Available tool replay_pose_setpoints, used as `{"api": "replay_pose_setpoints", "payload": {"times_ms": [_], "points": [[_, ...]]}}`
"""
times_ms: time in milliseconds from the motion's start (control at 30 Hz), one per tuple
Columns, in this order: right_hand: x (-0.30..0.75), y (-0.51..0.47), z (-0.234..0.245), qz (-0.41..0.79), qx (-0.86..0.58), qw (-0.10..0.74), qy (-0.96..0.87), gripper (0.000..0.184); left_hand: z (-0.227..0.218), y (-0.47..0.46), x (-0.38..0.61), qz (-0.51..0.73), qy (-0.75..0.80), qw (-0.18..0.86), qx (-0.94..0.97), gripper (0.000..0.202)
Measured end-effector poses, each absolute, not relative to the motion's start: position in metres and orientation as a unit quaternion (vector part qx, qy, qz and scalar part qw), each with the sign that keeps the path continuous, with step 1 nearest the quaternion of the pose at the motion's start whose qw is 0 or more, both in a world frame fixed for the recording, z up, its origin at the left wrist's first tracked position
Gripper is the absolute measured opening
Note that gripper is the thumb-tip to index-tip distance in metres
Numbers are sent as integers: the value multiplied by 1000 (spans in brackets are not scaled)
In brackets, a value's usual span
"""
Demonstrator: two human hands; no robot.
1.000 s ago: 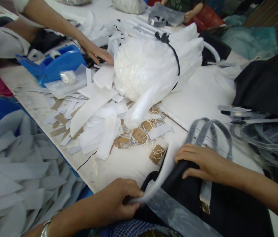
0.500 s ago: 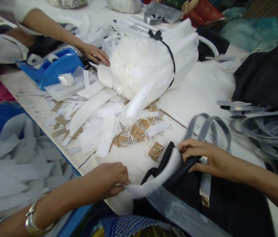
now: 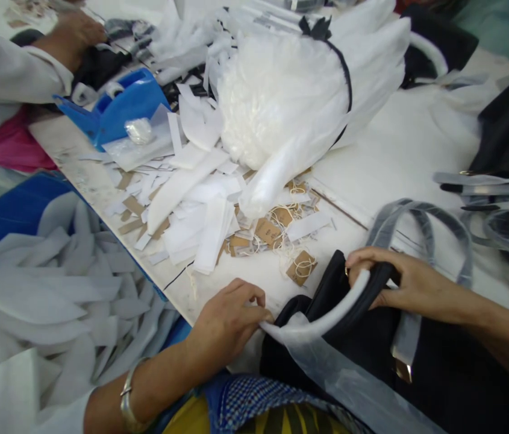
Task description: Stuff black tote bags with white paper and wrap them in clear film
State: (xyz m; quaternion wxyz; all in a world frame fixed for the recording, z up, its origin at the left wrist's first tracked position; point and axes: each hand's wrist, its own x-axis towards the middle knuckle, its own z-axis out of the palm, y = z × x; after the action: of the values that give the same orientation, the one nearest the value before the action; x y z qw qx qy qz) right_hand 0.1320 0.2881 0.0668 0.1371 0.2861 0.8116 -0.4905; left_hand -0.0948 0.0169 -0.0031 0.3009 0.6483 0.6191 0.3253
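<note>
A black bag (image 3: 421,386) lies at the near edge of the white table (image 3: 385,163), in front of me. My left hand (image 3: 229,322) pinches the near end of a white foam strip (image 3: 326,313) that runs along the bag's black edge. My right hand (image 3: 399,280) is closed over the far end of the same strip and the black edge under it. A clear plastic sleeve (image 3: 349,386) trails from the strip across the bag. Grey wrapped handles (image 3: 421,217) arch just beyond my right hand.
Loose white strips and brown paper tags (image 3: 281,232) litter the table's middle. A big white plastic bundle (image 3: 294,96) tied with black cord stands behind them. A blue tape dispenser (image 3: 118,108) sits at left near another person's hand (image 3: 71,36). A blue bin of white foam pieces (image 3: 41,301) is at my left.
My left hand has slid right along the strip toward the bag; my right hand has curled over the strip's far end. The other person's hand has drawn back from the white bundle.
</note>
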Motion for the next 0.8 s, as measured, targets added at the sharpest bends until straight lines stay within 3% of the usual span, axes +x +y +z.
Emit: {"api": "replay_pose_setpoints", "payload": {"times_ms": [67,167,267,400,467,567,633,700,800], "points": [[133,285,71,-498,288,137,806,42,-3,26,-85,322,636,262,650,30],[136,280,73,-495,281,122,813,35,-5,39,-70,377,633,309,601,35],[139,278,68,-489,276,122,818,37,-5,46,-65,435,598,473,479,41],[142,276,49,-450,287,79,842,49,1,43,-74,419,458,701,351,47],[141,275,41,-419,291,50,859,60,3,39,-77,409,474,679,383,43],[139,270,34,-401,296,53,866,78,3,35,-72,407,561,508,511,37],[138,264,33,-397,299,51,866,79,1,31,-68,414,588,443,535,35],[140,258,33,-389,291,22,874,71,-1,28,-66,429,606,457,489,28],[144,251,33,-381,283,-20,880,57,0,25,-65,433,597,579,347,21]]}}
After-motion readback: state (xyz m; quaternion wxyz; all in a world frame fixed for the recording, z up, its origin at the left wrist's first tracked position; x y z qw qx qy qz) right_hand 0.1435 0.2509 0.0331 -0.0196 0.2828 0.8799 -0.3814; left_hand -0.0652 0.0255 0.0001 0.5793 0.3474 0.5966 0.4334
